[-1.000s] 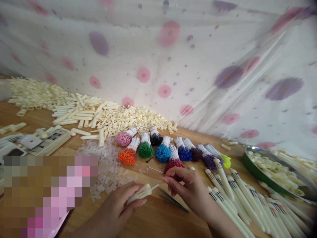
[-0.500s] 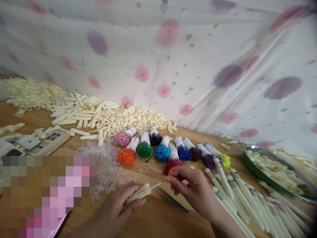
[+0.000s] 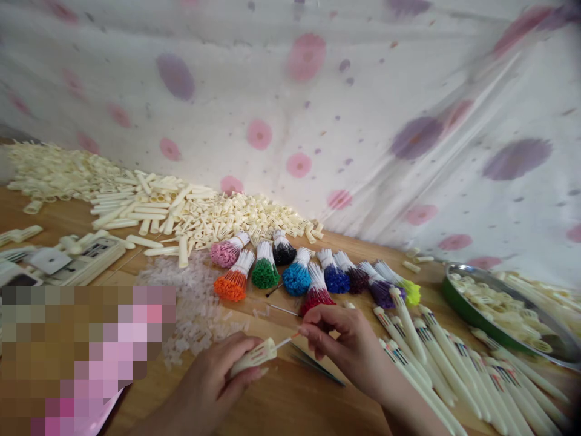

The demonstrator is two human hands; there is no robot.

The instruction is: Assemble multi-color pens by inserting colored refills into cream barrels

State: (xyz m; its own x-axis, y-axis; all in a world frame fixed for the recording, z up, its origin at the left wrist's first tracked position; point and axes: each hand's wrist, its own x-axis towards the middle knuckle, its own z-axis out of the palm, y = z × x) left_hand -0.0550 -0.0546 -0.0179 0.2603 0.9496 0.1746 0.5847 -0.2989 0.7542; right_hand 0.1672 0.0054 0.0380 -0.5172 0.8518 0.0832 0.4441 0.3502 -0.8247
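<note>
My left hand (image 3: 231,369) is closed around a cream slotted pen barrel (image 3: 255,357), its open end tilted up to the right. Between thumb and finger, my right hand (image 3: 333,339) pinches the orange-tipped end of a thin white pen refill (image 3: 285,341). The refill's other end meets the mouth of the barrel; how deep it sits is hidden. Just behind my right hand stands a red-tipped bundle of refills (image 3: 316,290). Tweezers (image 3: 318,365) lie on the table under my hands.
More refill bundles, such as the orange one (image 3: 230,284), stand in a cluster behind. Clear plastic bits (image 3: 186,303) and a heap of cream pen parts (image 3: 245,215) lie left. Multicolour pens (image 3: 447,357) and a green-sided metal tray (image 3: 454,303) occupy the right.
The white refill shows slightly less length between my right fingers and the barrel, and my right hand is a little closer to it. The whole view has shifted slightly.
</note>
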